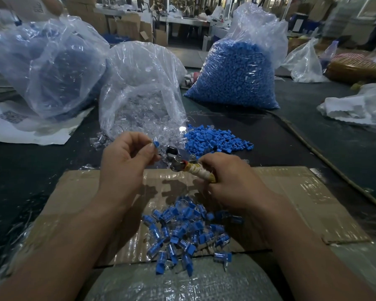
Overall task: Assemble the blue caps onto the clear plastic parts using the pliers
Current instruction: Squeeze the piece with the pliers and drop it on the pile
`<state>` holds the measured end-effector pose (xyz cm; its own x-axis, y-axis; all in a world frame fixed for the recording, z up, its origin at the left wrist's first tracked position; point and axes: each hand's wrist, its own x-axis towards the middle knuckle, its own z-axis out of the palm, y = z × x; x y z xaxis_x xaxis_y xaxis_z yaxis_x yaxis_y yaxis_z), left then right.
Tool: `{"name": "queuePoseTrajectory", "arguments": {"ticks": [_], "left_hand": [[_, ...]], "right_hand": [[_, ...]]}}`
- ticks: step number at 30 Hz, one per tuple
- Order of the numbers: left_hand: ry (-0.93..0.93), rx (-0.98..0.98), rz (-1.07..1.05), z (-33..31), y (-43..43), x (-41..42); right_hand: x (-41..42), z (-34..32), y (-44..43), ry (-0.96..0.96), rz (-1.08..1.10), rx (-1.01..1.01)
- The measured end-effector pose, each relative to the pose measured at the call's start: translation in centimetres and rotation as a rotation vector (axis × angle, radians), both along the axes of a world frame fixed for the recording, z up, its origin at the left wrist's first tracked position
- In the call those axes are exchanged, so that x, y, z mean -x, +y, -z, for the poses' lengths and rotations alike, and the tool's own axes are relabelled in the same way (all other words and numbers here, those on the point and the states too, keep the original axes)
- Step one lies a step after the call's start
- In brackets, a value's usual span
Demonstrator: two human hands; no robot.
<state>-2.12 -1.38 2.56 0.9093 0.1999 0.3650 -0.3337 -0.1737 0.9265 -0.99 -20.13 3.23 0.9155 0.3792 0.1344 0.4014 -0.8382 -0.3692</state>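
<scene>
A flat brown cardboard sheet (291, 192) lies in front of the person. Behind it on the right stands a big clear plastic bag full of blue caps (232, 68). Behind its middle slumps a clear plastic bag of see-through parts (139, 101). On the cardboard's near edge is a heap of finished blue-and-clear pieces (182, 231). Just behind the cardboard sits a small pile of loose blue caps (213, 140). Over the cardboard's far edge, the right hand (230, 181) grips tape-wrapped metal pliers (195, 169). The left hand (122, 161) pinches one little blue cap (156, 144) beside the pliers' tip.
</scene>
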Motion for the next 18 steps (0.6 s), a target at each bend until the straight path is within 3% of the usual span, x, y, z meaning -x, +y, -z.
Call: {"name": "queuePoseTrajectory", "arguments": {"ticks": [9, 18], "left_hand": [[0.031, -0.029, 0.073, -0.11, -0.64, 0.33], [0.050, -0.031, 0.100, -0.10, -0.74, 0.47]], "right_hand": [[-0.03, -0.32, -0.07, 0.008, -0.015, -0.112], [0.00, -0.33, -0.15, 0.020, -0.050, -0.091]]}}
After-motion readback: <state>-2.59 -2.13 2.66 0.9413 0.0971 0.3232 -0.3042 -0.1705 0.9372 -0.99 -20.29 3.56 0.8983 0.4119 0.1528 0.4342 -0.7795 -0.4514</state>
